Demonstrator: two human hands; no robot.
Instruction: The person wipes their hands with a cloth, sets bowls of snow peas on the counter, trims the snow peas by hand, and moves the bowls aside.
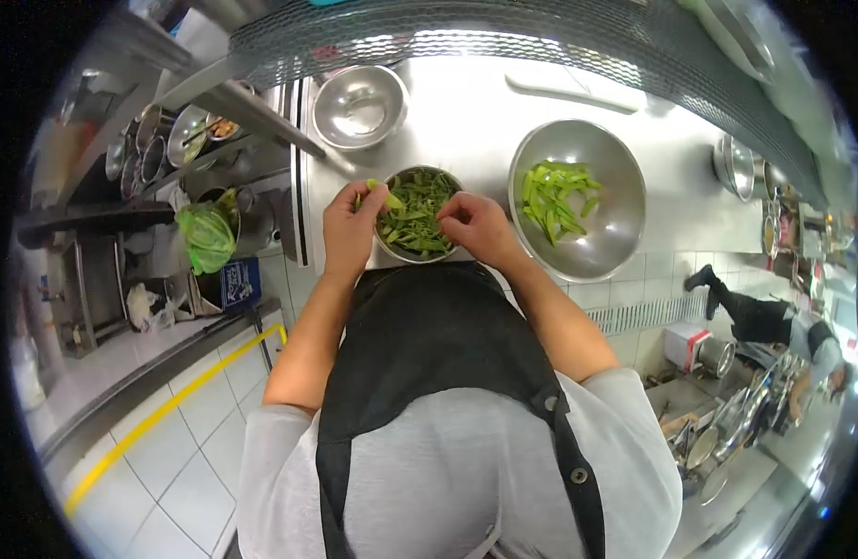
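Observation:
A small metal bowl (pixel 380 244) full of green pods and trimmings stands near the counter's front edge. At its left rim, my left hand (pixel 350 228) pinches a flat green pod (pixel 391 199) between thumb and fingers. Over the right rim is my right hand (pixel 485 228), fingertips pressed together above the greens; whatever they hold, if anything, is too small to make out. Farther right, a large metal bowl (pixel 615 219) contains bright green pieces (pixel 557 197), gathered on its left side.
A shiny metal bowl (pixel 359 107) sits at the back left of the steel counter (pixel 457 102). A white cutting board (pixel 573 91) lies at the back. A mesh shelf (pixel 503 33) overhangs the counter. Another person (pixel 764 317) is at far right, beside pans.

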